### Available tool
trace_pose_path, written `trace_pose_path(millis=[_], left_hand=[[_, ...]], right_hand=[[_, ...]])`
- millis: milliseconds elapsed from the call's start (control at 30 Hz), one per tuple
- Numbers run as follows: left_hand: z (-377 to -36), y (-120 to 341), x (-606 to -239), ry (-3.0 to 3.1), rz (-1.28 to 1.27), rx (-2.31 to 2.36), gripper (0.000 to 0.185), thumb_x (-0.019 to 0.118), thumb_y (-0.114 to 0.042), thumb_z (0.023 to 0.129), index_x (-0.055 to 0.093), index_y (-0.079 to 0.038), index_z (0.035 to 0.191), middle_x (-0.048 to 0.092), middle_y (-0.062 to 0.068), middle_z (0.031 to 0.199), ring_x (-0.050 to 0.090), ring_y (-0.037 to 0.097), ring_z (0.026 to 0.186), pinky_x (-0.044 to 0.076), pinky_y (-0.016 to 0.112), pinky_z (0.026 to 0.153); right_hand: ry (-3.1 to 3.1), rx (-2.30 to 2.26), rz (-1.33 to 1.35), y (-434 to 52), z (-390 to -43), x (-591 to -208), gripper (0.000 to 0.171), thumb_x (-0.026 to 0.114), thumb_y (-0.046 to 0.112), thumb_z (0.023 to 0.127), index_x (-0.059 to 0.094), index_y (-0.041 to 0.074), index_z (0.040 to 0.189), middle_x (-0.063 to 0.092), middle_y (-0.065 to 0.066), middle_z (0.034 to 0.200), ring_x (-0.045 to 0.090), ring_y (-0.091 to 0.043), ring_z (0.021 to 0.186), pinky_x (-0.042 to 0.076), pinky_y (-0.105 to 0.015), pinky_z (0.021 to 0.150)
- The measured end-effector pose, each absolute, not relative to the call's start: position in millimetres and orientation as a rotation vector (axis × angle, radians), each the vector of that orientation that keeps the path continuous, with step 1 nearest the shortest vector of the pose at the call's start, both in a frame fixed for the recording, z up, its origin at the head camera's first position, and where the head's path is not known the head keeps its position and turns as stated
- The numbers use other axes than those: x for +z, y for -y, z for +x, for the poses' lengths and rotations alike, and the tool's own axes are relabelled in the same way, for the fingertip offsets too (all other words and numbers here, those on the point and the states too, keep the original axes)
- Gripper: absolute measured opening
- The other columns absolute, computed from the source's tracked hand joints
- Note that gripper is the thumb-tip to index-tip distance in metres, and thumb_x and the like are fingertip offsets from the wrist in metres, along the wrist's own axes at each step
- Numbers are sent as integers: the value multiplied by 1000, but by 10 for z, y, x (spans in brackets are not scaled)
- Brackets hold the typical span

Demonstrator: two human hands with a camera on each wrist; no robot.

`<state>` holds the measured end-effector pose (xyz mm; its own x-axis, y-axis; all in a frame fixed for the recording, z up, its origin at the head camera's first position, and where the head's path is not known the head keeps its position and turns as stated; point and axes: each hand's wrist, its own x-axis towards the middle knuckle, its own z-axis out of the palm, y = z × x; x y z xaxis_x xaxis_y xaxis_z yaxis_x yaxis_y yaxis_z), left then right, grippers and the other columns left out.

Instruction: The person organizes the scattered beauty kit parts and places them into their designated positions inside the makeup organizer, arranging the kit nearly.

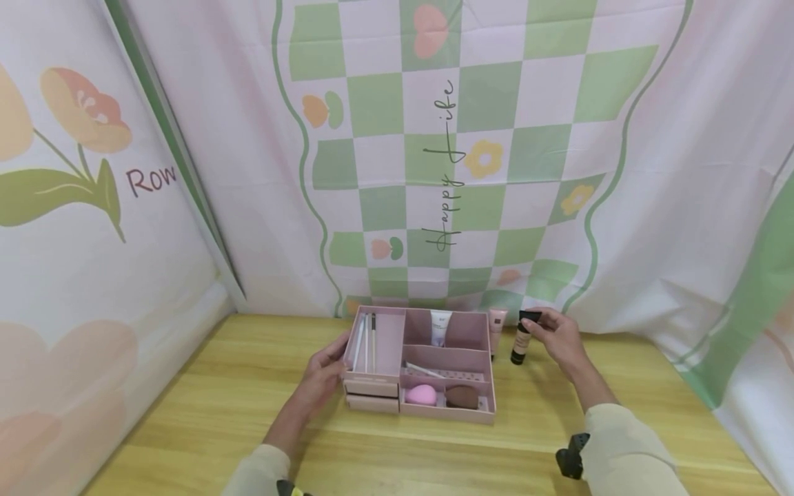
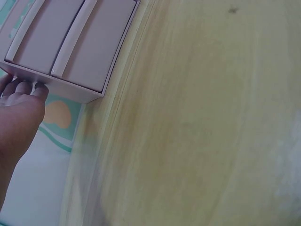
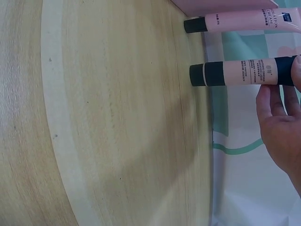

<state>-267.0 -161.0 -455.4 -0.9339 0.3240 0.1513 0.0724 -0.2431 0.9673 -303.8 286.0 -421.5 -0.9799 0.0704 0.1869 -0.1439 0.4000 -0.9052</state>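
Left hand (image 1: 322,375): fingers straight against pink plastic organiser box (image 1: 381,355), at its 9 o'clock.
Right hand (image 1: 558,337): pinches upright beige black-capped tube (image 1: 522,339) by its top, at the box's 3 o'clock.

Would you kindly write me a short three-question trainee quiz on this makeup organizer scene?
1. True or false: the right hand pinches the top of the black-capped tube.
2. What does the left hand touch?
3. Which sponge lies further left in the front compartment: A pink, B brown?

Key: 1 true. 2 The pink organizer, at its left side. 3 A.
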Motion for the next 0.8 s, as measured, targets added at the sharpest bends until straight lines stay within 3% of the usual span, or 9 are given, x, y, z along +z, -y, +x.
trace_pose_path(millis=[367,433,533,633,800], left_hand=[[-2669,1606,-4550,-1815,473,2304,74,48,2,85,19,0,153,14,17,164,16,35,152,32,27,117],[-2668,1605,-4547,-1813,468,2307,74,49,2,85,20,0,153,14,17,164,17,34,152,33,26,117],[-2668,1608,-4550,-1817,475,2305,74,48,3,85,19,1,153,14,18,164,16,36,151,34,25,116],[-2667,1608,-4551,-1814,469,2307,74,48,3,85,19,1,153,14,18,164,16,36,151,34,26,116],[-2655,1605,-4538,-1808,443,2308,74,48,2,85,19,-1,153,14,16,165,16,33,152,32,29,118]], right_hand=[[2467,1592,29,-2849,-3048,-4226,53,62,32,94,53,-4,132,60,26,93,56,17,85,52,-3,80],[2484,1564,13,-2843,-3051,-4219,52,62,31,94,54,-4,131,65,19,97,56,17,85,52,-4,79],[2506,1524,-9,-2831,-3054,-4206,50,62,30,94,55,-4,130,71,-2,110,55,17,83,52,-4,78],[2525,1484,-27,-2820,-3053,-4195,49,61,29,94,56,-4,130,67,-21,124,54,19,82,51,-3,77],[2543,1448,-51,-2813,-3044,-4183,49,60,30,95,56,-3,131,59,-27,133,50,21,83,53,-7,82]])
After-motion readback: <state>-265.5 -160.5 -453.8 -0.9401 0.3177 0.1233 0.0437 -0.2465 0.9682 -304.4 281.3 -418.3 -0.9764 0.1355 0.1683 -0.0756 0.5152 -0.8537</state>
